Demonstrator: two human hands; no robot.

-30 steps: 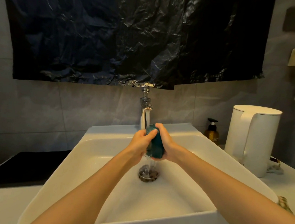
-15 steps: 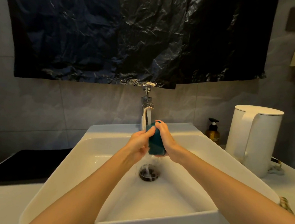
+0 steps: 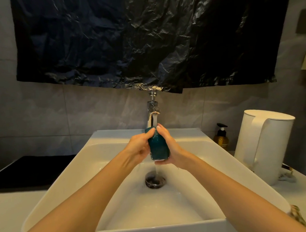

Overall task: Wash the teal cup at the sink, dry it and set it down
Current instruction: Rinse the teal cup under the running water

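Head view: the teal cup (image 3: 159, 149) is clamped between both grips, the left hand (image 3: 138, 149) and right hand (image 3: 172, 150) each curled round its sides. It is under the tap (image 3: 153, 115) stream, above the sink (image 3: 199, 159). In the basin, water runs to the drain (image 3: 155, 181).

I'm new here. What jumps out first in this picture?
First, the two hands at the centre: the left hand and right hand both grip a teal cup under running water from the tap, above the white sink. Next, a big crinkled black plastic sheet covers the wall above. A white kettle stands on the counter to the right, beside a soap bottle.
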